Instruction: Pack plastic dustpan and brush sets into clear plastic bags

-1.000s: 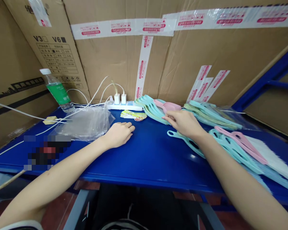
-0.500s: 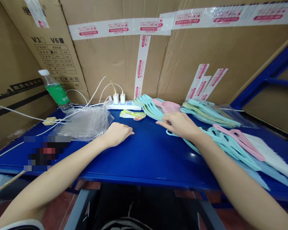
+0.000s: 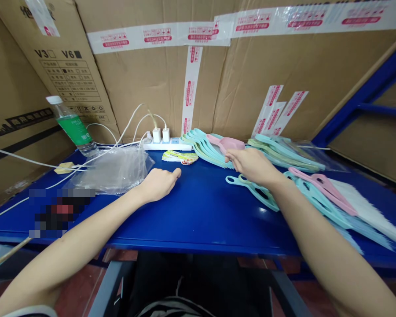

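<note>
Moved: left forefinger (image 3: 175,174) lifted; right hand (image 3: 252,166) edged toward the pink scoop (image 3: 230,143).
Fingers: right fingers (image 3: 232,155) lightly curled, pinch unclear; left ones relaxed, apart.
Scoop: on the teal scoops (image 3: 204,149), right of the power strip (image 3: 167,144).
Next: lifting it calls for a firm pinch.

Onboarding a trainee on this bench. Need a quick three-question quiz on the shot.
1. Which is nearer the pink plastic scoop: the left hand or the right hand?
2. True or false: two white chargers are plugged into the power strip.
3. What colour is the label on the water bottle?

Key: 1. right hand; 2. true; 3. green.
</note>
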The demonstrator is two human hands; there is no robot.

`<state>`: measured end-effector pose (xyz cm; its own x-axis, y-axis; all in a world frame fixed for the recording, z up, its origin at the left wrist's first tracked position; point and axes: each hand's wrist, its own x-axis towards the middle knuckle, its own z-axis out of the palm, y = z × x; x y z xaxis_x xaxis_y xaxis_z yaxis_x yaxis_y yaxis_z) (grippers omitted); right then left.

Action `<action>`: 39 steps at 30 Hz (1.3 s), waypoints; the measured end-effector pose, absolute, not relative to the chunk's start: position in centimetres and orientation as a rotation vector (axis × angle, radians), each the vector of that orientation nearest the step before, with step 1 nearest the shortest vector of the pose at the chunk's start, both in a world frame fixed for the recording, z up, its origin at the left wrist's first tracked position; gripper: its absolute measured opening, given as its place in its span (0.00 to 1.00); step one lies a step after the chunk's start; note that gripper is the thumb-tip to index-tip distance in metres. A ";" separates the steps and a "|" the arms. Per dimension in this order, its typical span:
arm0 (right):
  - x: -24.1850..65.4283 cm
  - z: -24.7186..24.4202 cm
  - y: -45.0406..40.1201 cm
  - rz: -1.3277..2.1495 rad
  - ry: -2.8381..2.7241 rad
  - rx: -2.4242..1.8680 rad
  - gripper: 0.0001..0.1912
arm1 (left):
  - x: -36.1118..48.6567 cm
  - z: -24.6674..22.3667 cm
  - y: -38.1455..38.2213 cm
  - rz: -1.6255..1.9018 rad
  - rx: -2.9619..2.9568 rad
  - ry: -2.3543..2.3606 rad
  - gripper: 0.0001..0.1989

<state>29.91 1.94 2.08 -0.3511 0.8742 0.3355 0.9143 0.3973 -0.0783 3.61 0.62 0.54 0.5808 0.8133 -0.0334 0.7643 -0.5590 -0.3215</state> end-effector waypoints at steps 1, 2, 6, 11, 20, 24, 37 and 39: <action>30.1 2.0 2.0 -0.164 -2.341 -1.538 0.14 | 3.6 0.5 0.6 0.264 -2.545 -1.303 0.12; 30.2 1.8 2.1 -0.151 -2.347 -1.518 0.16 | 3.7 0.5 0.7 0.269 -2.547 -1.313 0.12; 30.4 1.5 2.2 -0.130 -2.353 -1.492 0.25 | 3.7 0.5 0.8 0.279 -2.537 -1.342 0.13; 29.9 1.6 1.9 -0.176 -2.376 -1.550 0.20 | 3.8 0.5 0.7 0.265 -2.562 -1.323 0.19; 29.9 1.5 1.9 -0.200 -2.460 -1.437 0.17 | 3.6 0.3 0.8 0.197 -2.593 -1.280 0.25; 29.9 1.5 1.9 -0.219 -2.458 -1.456 0.16 | 3.4 0.1 0.9 0.197 -2.602 -1.248 0.22; 29.4 2.1 1.5 -0.179 -2.476 -1.584 0.17 | 3.5 0.2 1.0 0.243 -2.595 -1.238 0.18; 29.5 2.0 1.5 -0.188 -2.483 -1.571 0.16 | 3.5 0.2 1.0 0.239 -2.591 -1.226 0.17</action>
<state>29.47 1.54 1.98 -0.4164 0.8788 0.2331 0.9039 0.4278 0.0021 3.49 0.98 0.17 0.6294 0.7763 -0.0351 0.7329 -0.6079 -0.3055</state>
